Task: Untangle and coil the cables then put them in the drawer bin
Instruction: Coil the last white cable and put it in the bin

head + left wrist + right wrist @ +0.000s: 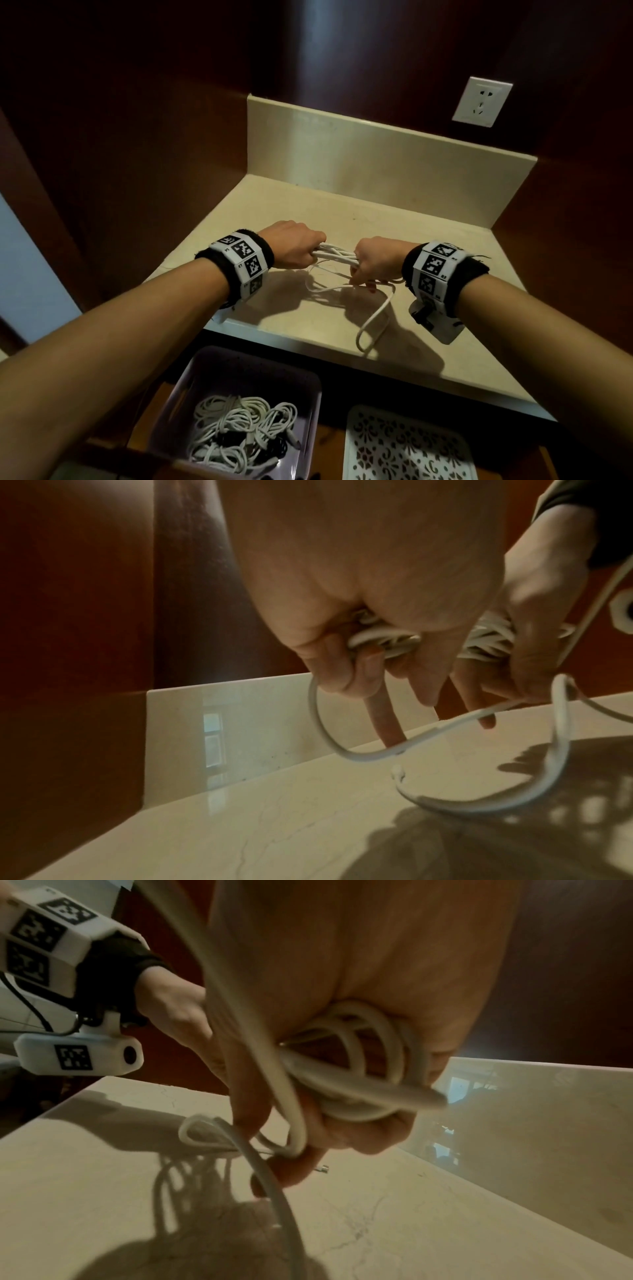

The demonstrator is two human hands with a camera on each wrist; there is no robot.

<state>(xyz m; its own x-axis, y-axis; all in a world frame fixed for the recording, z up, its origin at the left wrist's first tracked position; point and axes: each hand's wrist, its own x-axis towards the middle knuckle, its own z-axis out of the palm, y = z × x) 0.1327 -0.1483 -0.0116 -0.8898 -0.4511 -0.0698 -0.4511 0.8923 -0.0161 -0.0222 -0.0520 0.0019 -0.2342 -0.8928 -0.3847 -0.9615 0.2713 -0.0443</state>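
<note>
A white cable (337,256) is bunched into a short coil stretched between my two hands above the cream counter (428,240). My left hand (297,247) grips the coil's left end, its fingers curled round the loops (380,639). My right hand (371,265) grips the right end, with several loops (359,1053) packed in the fist. A loose tail (373,322) hangs from the right hand and curls on the counter near its front edge. One loop (356,753) droops below my left fingers.
Below the counter's front edge a lilac bin (205,383) holds several coiled white cables (239,428) and a dark one. A white patterned tray (404,445) sits to its right. A wall socket (481,101) is at the back right; dark wood panels enclose the nook.
</note>
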